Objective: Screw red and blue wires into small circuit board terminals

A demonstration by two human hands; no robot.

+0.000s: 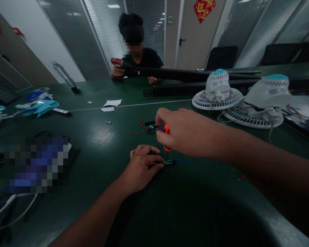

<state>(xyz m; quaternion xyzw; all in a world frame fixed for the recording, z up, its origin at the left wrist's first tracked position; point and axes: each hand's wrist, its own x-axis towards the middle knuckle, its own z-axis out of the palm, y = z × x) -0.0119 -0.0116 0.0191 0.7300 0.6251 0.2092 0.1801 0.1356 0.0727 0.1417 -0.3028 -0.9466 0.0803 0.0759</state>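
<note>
My right hand (pixel 173 132) is closed around the orange and black handle of a screwdriver (pixel 167 148), held upright with its shaft pointing down. The tip meets a small green circuit board (pixel 168 162) on the table. Thumb and forefinger of my left hand (pixel 144 164) pinch the board's left end, where a red wire shows. A blue wire (pixel 184 160) runs out from the board's right side. Just beyond my right hand lie more small circuit boards (pixel 151 127) with red wires, partly hidden by the fingers.
Two white fan heads (pixel 217 92) with round grilles stand at the right. Long black bars (pixel 175 88) lie across the back. Opposite me sits a person (pixel 146 58) holding a red power drill (pixel 117 61). White paper scraps (pixel 112 103) and blue fan blades (pixel 41 107) lie on the left.
</note>
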